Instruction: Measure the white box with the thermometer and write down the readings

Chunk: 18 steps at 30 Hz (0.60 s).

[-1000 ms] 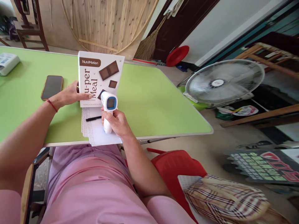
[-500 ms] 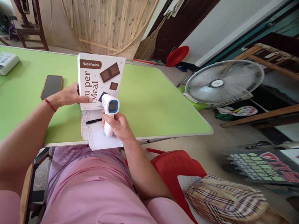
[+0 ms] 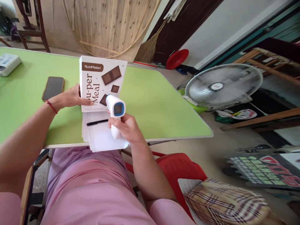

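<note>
My left hand (image 3: 75, 96) grips the lower left side of a white box (image 3: 108, 66) marked NutriMotion, its thumb across the front and the other fingers mostly hidden. The box stands upright on the green table. In my right hand (image 3: 124, 125) is a white infrared thermometer (image 3: 114, 103) with a blue-rimmed screen towards me; my fingers wrap round its handle. Its nose is close to the lower right of the box front; whether they touch I cannot tell. Beneath the thermometer lie sheets of paper (image 3: 100, 142), with a black pen (image 3: 97, 122) on top.
A phone (image 3: 53, 88) lies left of the box on the green table (image 3: 150, 109). A white device (image 3: 9, 64) sits at the far left. Beyond the table's right edge stands a fan (image 3: 222, 84). A red chair (image 3: 180, 168) with a checked bag (image 3: 225, 197) is at my right.
My right hand has moved a little to the right with the thermometer, showing more of the dark square printed on the box. My left hand keeps its hold on the box.
</note>
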{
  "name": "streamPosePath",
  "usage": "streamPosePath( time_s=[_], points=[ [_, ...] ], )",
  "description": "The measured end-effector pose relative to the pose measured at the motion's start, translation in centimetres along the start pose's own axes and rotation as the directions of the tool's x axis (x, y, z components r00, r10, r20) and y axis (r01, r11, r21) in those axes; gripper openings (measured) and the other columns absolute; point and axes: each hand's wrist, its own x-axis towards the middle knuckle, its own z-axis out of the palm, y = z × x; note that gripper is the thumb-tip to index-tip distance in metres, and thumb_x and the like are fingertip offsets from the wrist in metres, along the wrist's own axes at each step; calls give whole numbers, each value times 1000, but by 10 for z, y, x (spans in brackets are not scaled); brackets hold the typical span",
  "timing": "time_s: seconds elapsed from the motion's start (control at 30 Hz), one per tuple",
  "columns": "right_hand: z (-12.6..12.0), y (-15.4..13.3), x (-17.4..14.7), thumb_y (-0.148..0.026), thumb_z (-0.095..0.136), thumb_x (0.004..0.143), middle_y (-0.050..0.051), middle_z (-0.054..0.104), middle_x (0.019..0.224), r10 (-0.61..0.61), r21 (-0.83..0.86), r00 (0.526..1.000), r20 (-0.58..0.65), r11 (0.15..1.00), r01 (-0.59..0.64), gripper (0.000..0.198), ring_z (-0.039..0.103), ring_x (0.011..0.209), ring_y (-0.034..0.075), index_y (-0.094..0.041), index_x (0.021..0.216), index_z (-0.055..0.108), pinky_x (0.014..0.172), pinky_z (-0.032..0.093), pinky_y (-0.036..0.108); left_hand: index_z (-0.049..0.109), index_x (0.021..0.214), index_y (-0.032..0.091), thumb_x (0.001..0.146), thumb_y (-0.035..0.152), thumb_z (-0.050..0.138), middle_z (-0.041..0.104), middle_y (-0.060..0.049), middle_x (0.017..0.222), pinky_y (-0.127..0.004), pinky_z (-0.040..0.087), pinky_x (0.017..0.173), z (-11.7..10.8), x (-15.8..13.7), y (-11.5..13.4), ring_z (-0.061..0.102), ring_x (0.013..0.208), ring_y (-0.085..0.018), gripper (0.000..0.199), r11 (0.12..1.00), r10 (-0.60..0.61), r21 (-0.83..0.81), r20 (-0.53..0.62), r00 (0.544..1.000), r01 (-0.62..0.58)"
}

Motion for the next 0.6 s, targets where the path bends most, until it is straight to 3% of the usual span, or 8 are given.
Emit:
streamPosePath(
  time_s=[0.1, 0.17, 0.3, 0.4, 0.6],
  points=[
    [-33, -5, 4, -47, 79, 71, 1, 70, 76, -109, -180, 993, -47, 979, 99, 29, 61, 70, 18, -21, 83, 70, 68, 53, 35, 63, 128, 15, 72, 38, 89, 71, -15, 129, -43, 56, 98, 2, 0, 1, 67, 119, -34, 65, 999, 8, -36, 1, 1000, -8],
    [-57, -3, 10, -41, 79, 70, 5, 76, 94, -150, -309, 988, -39, 942, 131, 38, 67, 85, 24, -21, 102, 73, 78, 56, 40, 62, 130, 16, 72, 35, 88, 69, -15, 132, -44, 55, 101, 3, -1, 1, 66, 122, -34, 67, 999, 17, -48, 1, 1000, -17],
    [-89, 13, 27, -22, 70, 69, 12, 75, 122, -154, -638, 987, -39, 764, 94, 54, 68, 111, 32, -18, 122, 71, 99, 54, 49, 58, 139, 17, 73, 31, 86, 66, -14, 139, -47, 51, 107, 3, -1, 2, 62, 128, -33, 73, 1000, 11, -27, 9, 1000, -10],
    [-92, 25, 40, -13, 63, 68, 12, 76, 121, -121, -776, 992, 23, 623, 94, 58, 70, 109, 31, -18, 126, 70, 99, 54, 48, 57, 139, 16, 73, 30, 85, 65, -16, 140, -48, 51, 107, 3, -2, 3, 62, 128, -33, 73, 1000, 3, -27, 6, 1000, -3],
    [-83, 35, 55, -12, 61, 72, 15, 75, 116, -141, -889, 977, 158, 411, 203, 61, 68, 107, 34, -16, 133, 66, 98, 51, 52, 59, 138, 15, 74, 32, 86, 66, -17, 139, -45, 54, 104, 3, -3, 5, 62, 129, -34, 72, 999, 5, -34, 22, 1000, -4]
  ],
)
